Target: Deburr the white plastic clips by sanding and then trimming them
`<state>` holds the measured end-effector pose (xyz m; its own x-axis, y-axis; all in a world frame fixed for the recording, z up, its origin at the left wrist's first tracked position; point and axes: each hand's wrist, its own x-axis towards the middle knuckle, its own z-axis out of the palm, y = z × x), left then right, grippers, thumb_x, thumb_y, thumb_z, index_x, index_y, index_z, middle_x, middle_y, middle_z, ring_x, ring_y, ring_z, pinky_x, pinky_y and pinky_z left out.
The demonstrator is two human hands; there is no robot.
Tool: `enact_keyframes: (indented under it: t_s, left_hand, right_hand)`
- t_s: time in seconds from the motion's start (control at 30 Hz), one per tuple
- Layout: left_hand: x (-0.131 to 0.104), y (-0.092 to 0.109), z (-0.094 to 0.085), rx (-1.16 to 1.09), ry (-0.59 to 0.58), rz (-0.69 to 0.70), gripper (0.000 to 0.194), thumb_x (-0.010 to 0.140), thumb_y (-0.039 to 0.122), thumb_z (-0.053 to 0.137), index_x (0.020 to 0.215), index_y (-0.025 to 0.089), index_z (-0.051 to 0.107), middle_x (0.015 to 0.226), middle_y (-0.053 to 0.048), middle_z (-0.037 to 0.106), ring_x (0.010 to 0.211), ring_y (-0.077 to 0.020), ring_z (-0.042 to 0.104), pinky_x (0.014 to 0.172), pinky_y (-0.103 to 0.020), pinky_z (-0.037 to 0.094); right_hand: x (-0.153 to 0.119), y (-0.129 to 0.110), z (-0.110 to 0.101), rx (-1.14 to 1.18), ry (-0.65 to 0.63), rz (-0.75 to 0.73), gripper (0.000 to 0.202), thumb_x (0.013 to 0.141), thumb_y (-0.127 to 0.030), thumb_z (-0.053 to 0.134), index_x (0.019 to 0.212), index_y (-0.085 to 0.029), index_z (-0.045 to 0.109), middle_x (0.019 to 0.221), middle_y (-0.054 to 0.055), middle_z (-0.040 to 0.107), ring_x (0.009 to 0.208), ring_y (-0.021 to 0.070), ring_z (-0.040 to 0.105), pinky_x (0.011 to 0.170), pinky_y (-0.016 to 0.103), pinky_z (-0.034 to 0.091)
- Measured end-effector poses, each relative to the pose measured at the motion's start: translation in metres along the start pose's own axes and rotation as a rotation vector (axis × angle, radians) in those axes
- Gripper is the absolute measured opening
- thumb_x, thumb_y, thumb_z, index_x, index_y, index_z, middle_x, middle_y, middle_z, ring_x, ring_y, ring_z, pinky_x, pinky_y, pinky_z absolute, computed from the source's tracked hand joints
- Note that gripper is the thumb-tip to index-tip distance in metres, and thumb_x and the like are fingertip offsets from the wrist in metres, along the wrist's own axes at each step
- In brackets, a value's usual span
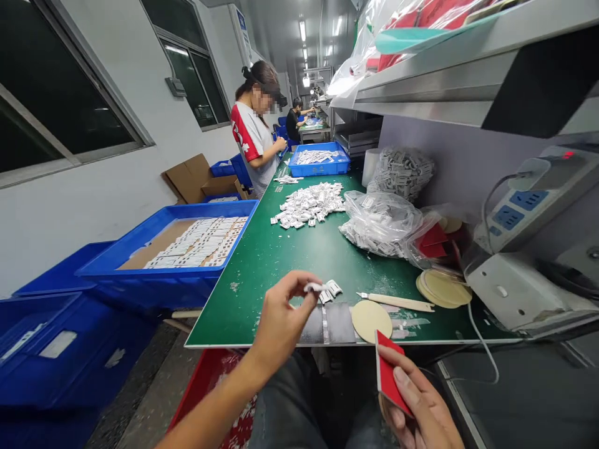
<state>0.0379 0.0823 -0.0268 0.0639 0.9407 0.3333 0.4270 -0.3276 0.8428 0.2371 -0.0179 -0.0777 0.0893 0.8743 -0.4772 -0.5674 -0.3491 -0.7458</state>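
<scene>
Between thumb and fingers, my left hand (286, 308) pinches a small white plastic part (314, 287) above the table's front edge. Just behind it lie a few similar white parts (331, 290). My right hand (421, 399) grips a folded piece of red sandpaper (389, 374), low and right of the table edge. Between the hands, a round pale yellow disc (372, 321) rests by grey strips (339, 323) on the tabletop. A craft knife (397, 302) with a pale handle lies behind the disc, its blade pointing left.
Loose white parts form a pile (311, 202) on the green table (262, 262). Clear bags (384, 218) of parts and a power strip (519, 206) stand right. A blue tray (163, 271) of parts is left. A co-worker (257, 125) stands beyond, near a blue bin (321, 167).
</scene>
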Motion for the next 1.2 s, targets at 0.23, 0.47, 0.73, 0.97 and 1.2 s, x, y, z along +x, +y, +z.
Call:
enact_keyframes:
  t_s: [0.23,0.47,0.73,0.97,1.2]
  left_hand:
    - [-0.074,0.011,-0.008,-0.009,0.025,0.134,0.028,0.093,0.011,0.062,0.111,0.03,0.073,0.098,-0.002,0.067,0.088,-0.0144,0.064,0.076,-0.023,0.049]
    - [-0.093,0.014,-0.008,0.194,0.091,0.27,0.04,0.09,0.004,0.06,0.125,0.02,0.071,0.096,-0.006,0.062,0.083,-0.0144,0.064,0.073,-0.021,0.053]
    - [-0.1,0.006,0.004,-0.163,0.321,-0.003,0.024,0.088,0.01,0.068,0.1,0.03,0.075,0.092,0.0,0.071,0.085,-0.0157,0.068,0.078,-0.024,0.054]
    - [-0.109,0.003,0.012,-0.282,0.38,0.016,0.026,0.082,0.007,0.076,0.094,0.03,0.075,0.094,0.002,0.076,0.089,-0.0168,0.071,0.08,-0.027,0.057]
    - [-0.115,0.015,0.017,-0.282,0.591,-0.044,0.023,0.076,0.008,0.082,0.088,0.025,0.071,0.089,0.002,0.08,0.081,-0.0181,0.076,0.075,-0.029,0.06]
  right_hand:
    - [-0.022,0.004,0.031,-0.004,-0.047,-0.159,0.03,0.074,-0.052,0.083,0.095,-0.031,0.08,0.064,-0.003,0.062,0.048,0.0037,0.043,0.046,0.012,0.036]
    - [-0.008,-0.015,0.043,-0.44,-0.367,-0.311,0.029,0.078,-0.046,0.081,0.1,-0.028,0.083,0.069,0.002,0.07,0.061,0.0141,0.059,0.058,0.025,0.053]
    - [-0.006,-0.009,0.06,-0.374,-0.07,-0.38,0.046,0.08,-0.049,0.079,0.12,-0.026,0.077,0.06,-0.001,0.062,0.055,0.0115,0.052,0.052,0.021,0.045]
    - [-0.023,0.005,0.063,-0.182,-0.347,-0.144,0.051,0.069,-0.062,0.082,0.101,-0.023,0.083,0.054,-0.001,0.062,0.04,0.0077,0.044,0.041,0.02,0.037]
    - [-0.009,-0.01,0.058,-0.445,-0.402,-0.373,0.031,0.084,-0.038,0.077,0.114,-0.032,0.079,0.063,-0.003,0.068,0.05,0.0098,0.056,0.05,0.019,0.048]
